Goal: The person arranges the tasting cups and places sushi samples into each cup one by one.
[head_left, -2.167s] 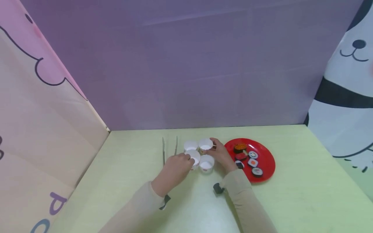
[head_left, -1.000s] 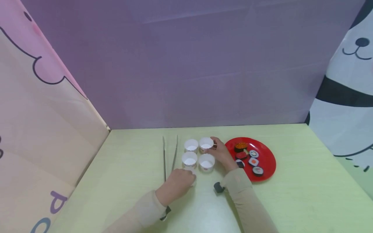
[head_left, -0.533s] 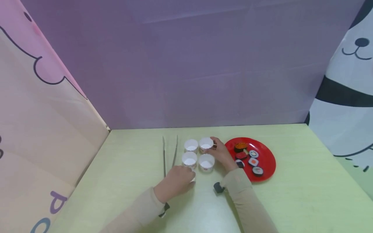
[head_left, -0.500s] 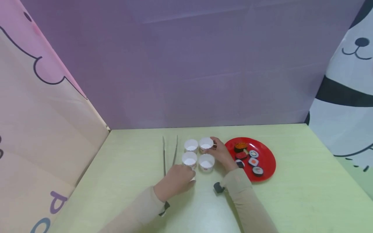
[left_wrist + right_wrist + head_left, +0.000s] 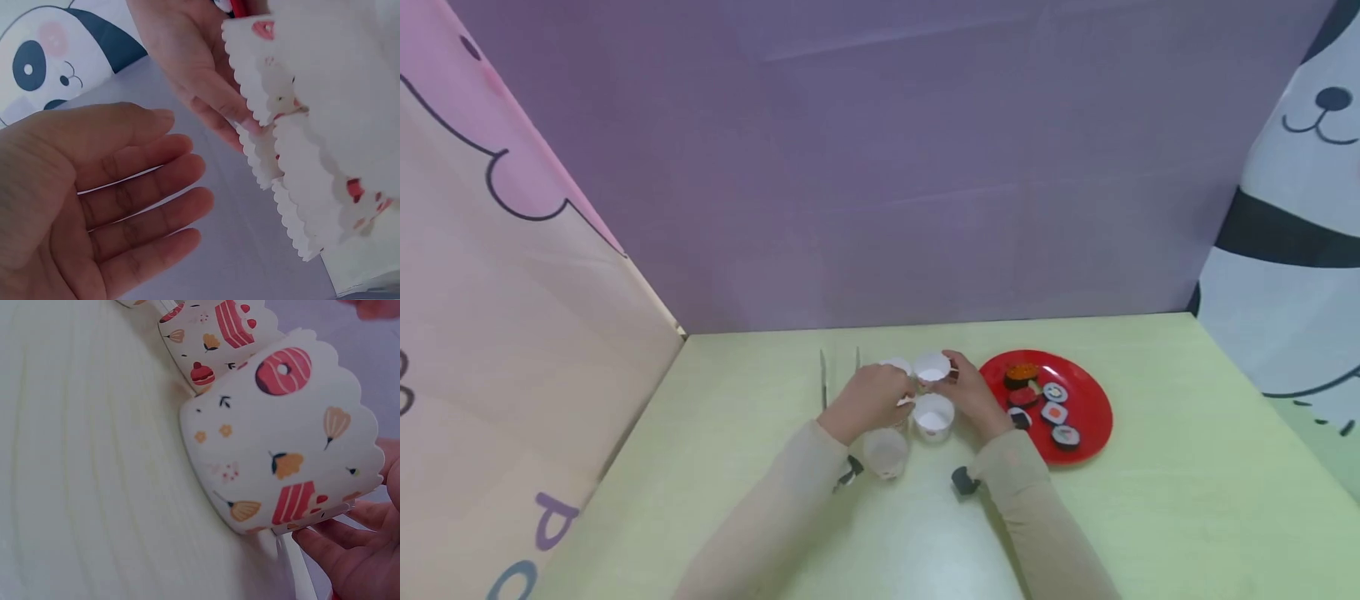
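White paper cups with scalloped rims and dessert prints stand grouped mid-table. In the head view, the right hand (image 5: 972, 400) holds the back right cup (image 5: 932, 367) between thumb and fingers. The left hand (image 5: 868, 402) is above the left-hand cups, partly hiding the back left cup (image 5: 897, 365) and the one before it. Nearest the person stands another cup (image 5: 886, 452); a further cup (image 5: 934, 417) is at the right. In the left wrist view, the left hand (image 5: 106, 194) has relaxed, spread fingers and nothing in them, beside the cups (image 5: 312, 175). The right wrist view shows right fingers (image 5: 337, 547) beside a cup (image 5: 281, 437).
A red plate (image 5: 1093, 417) with several sushi-like pieces lies to the right of the cups. Metal tongs (image 5: 823, 375) lie on the left, partly hidden by the left hand. A purple backdrop (image 5: 887, 167) rises behind the pale table (image 5: 1187, 467).
The left hand has let go of the nearest cup and moved away from the person, over the left-hand cups. That nearest cup is now uncovered. The right hand has stayed in place.
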A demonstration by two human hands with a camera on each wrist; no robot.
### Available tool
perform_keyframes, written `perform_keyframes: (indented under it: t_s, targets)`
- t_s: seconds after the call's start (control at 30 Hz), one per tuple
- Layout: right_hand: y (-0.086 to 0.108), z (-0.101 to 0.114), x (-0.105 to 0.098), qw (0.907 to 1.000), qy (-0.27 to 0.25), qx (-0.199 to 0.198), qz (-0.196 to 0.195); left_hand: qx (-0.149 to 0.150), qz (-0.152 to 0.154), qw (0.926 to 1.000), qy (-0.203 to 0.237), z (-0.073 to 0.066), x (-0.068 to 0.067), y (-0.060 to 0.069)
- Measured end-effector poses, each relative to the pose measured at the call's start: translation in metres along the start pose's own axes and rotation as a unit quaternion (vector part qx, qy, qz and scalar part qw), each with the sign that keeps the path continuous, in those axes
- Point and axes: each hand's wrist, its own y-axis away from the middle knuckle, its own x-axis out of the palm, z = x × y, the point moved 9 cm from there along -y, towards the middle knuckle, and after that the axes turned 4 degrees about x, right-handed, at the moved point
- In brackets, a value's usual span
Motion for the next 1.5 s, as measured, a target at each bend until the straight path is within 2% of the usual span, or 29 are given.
perform_keyframes:
  t_s: [0.1, 0.2, 0.47, 0.6, 0.87, 1.2, 1.5]
  targets:
    - [0.002, 0.001, 0.000, 1.0000, 0.003, 0.005, 0.004, 0.003, -0.004, 1.0000, 0.005, 0.005, -0.002, -0.013]
    - [0.004, 0.001, 0.000, 0.9999, -0.004, 0.010, 0.010, 0.003, 0.005, 0.9999, 0.008, 0.009, 0.000, -0.025]
    - [0.006, 0.003, -0.001, 0.9997, -0.019, -0.009, 0.013, -0.001, 0.045, 0.9985, 0.032, 0.018, 0.018, -0.048]
    - [0.006, 0.004, 0.000, 0.9997, -0.020, -0.010, 0.012, -0.015, 0.066, 0.9972, 0.033, 0.024, 0.029, -0.055]
    - [0.006, 0.006, -0.002, 0.9997, -0.021, -0.007, 0.009, -0.022, 0.097, 0.9950, -0.007, 0.028, 0.042, -0.066]
    - [0.003, 0.005, 0.000, 0.9994, -0.020, -0.029, 0.008, -0.037, 0.113, 0.9924, -0.032, 0.030, 0.056, -0.074]
    - [0.004, 0.007, 0.000, 0.9994, -0.016, -0.030, 0.010, -0.052, 0.115, 0.9915, -0.028, 0.030, 0.053, -0.072]
